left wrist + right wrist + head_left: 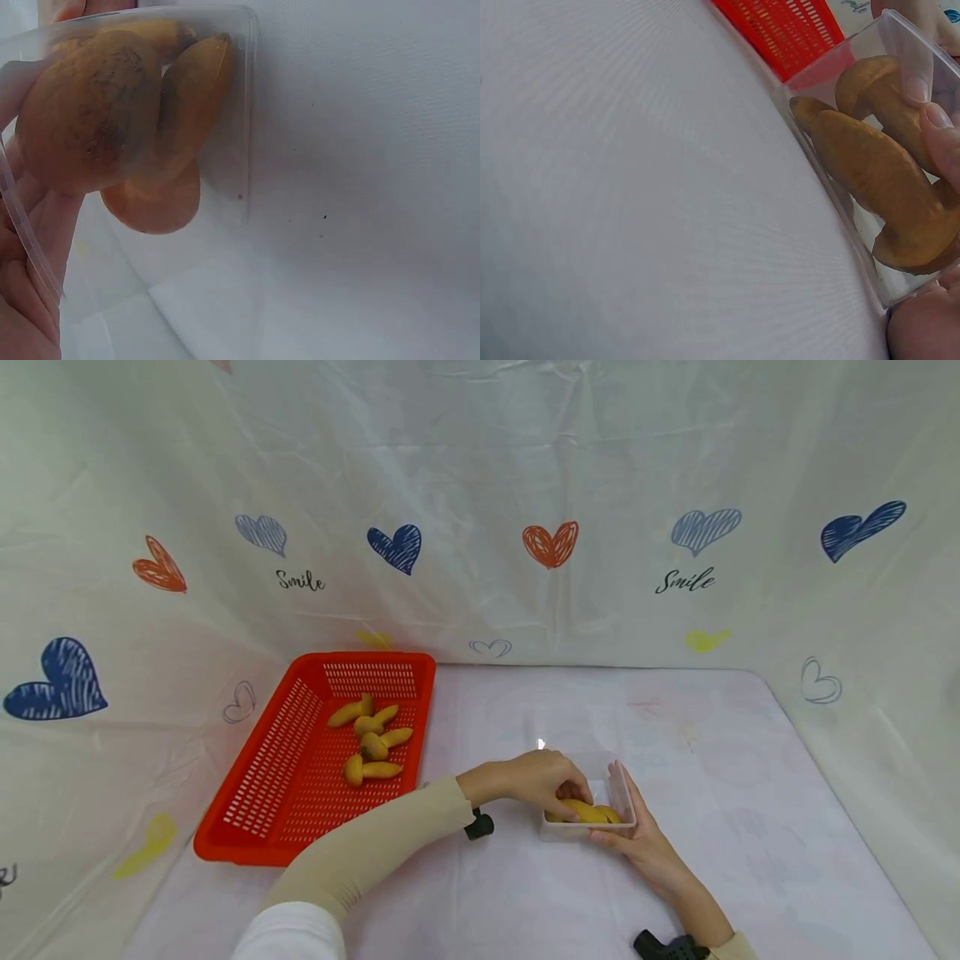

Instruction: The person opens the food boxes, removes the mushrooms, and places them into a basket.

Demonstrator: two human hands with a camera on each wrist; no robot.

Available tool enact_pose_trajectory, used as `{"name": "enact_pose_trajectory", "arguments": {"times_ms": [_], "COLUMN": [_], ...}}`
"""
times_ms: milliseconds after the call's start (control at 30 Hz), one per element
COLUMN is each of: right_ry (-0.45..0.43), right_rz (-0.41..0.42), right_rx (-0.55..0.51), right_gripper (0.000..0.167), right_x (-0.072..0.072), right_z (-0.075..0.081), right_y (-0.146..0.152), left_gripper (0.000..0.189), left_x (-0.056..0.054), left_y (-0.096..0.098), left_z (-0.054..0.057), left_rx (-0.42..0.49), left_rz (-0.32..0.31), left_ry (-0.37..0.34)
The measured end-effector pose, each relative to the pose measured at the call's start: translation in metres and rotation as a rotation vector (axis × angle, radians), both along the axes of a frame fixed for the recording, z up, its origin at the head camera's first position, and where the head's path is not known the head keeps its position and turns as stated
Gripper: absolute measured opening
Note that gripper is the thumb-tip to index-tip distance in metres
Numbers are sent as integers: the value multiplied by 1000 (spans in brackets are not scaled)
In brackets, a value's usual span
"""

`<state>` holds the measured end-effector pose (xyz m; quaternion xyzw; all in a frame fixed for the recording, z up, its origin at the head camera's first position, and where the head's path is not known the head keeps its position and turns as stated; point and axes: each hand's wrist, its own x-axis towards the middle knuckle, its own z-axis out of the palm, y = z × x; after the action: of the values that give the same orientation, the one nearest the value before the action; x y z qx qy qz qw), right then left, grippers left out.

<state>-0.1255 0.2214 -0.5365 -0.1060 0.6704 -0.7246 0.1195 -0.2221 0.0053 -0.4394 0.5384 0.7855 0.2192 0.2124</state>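
A clear plastic box (pixel 564 832) stands on the table in front of me, holding several yellow-brown mushrooms (pixel 877 169). My left hand (pixel 542 777) reaches into the box from the left, its thumb and fingers pinching a mushroom (pixel 870 79) there. With my right hand (pixel 651 852) I grip the box's right side, thumb at the front and fingers along the far side. Seen through the box wall in the left wrist view, a rounded mushroom cap (pixel 90 112) lies close to other mushrooms. The left fingertips are partly hidden in the head view.
A red perforated basket (pixel 300 827) stands on the left with several mushrooms (pixel 378 770) in its right part. The white-covered table (pixel 720 777) reaches to a backdrop curtain (pixel 465 468) printed with hearts. Black wrist cameras (pixel 480 825) sit on both wrists.
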Motion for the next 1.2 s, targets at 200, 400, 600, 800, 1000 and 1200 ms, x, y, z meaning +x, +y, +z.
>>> {"name": "enact_pose_trajectory", "arguments": {"times_ms": [200,400,600,800,1000,1200], "right_ry": [-1,4,13,24,-5,-38], "right_rz": [15,40,23,33,16,-13], "right_rx": [-7,-31,-13,-22,-22,-16], "right_gripper": [110,110,109,107,108,109], "right_x": [-1,-1,1,0,0,2], "right_z": [1,-1,-2,-1,1,1], "right_y": [-1,-2,-2,-1,-2,-2], "left_gripper": [24,26,28,29,28,27], "left_x": [-1,-4,-4,-8,-10,-11], "left_y": [-1,-3,-6,-10,-16,-26], "left_z": [-1,-4,-5,3,20,35], "left_rx": [24,108,199,279,337,387], "left_rz": [25,62,98,169,224,292], "left_ry": [-32,-179,-315,-392,-385,-385]}}
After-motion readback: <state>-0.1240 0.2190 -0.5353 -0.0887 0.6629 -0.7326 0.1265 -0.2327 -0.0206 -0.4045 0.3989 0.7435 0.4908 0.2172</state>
